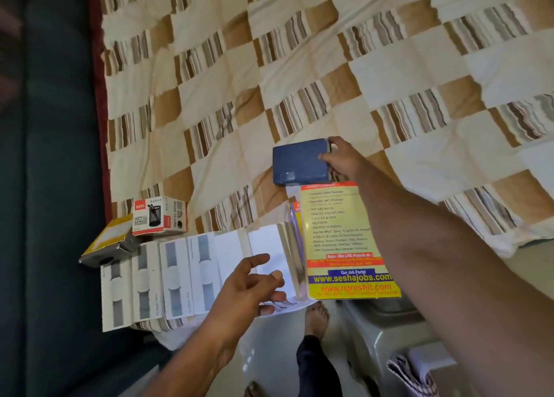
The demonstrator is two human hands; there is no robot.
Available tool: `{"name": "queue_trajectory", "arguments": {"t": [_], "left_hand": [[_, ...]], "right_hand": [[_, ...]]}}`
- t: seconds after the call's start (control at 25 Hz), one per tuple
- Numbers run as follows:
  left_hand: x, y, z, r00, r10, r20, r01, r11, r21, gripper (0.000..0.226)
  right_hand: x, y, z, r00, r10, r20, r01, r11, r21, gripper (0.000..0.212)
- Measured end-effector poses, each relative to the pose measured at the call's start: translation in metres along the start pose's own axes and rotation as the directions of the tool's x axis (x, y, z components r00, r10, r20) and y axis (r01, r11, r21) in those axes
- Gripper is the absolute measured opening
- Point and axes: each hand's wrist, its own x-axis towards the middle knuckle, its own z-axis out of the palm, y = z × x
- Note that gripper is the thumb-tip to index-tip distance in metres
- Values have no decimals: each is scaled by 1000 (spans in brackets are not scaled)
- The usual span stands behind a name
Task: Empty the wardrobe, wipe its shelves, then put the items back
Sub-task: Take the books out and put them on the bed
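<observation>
My right hand (341,157) grips the right end of a dark blue box (299,165), which sits on the checked bedsheet (269,67) just beyond a yellow printed notebook (344,241). My left hand (254,285) hovers with loosely spread fingers over a white box (266,247) and some paper at the bed's near edge. Several white boxes picturing watch straps (168,279) lie in a row to the left. A red and grey "Metal Mesh" carton (159,215) and a yellow-topped carton (108,244) stand at the row's far left end.
The bed takes up most of the view, bordered on the left by a dark teal surface (54,157). Below are a pale tiled floor, my foot (316,321), a grey plastic stool or chair (386,330) and folded striped cloth (410,375) at the bottom right.
</observation>
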Motion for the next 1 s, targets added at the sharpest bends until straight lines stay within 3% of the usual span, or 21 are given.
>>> {"name": "queue_trajectory", "arguments": {"t": [0.08,0.24,0.36,0.48,0.64,0.8,1.0], "left_hand": [[2,-3,-1,1000,-6,-5,6,1000,2,35],[-2,-7,1,1000,-3,2,3,999,46,32],[-10,2,7,998,60,36,-62,996,63,27],[-25,14,14,982,175,74,-182,979,94,21],[-59,18,25,941,289,179,-306,949,77,20],[-102,6,32,861,368,350,-424,901,96,21],[-175,-34,23,656,405,636,-596,796,108,16]], "right_hand": [[8,8,5,998,4,-64,-11,994,-106,56],[-2,16,7,999,17,-31,-23,977,-210,55],[-41,-1,0,972,-89,-219,50,983,-179,49],[-110,-16,-10,893,-242,-380,274,961,30,21],[-231,-2,-12,884,-206,-419,350,886,305,10],[-357,24,5,850,-91,-519,341,845,412,8],[-524,34,49,714,38,-699,376,822,428,7]]}}
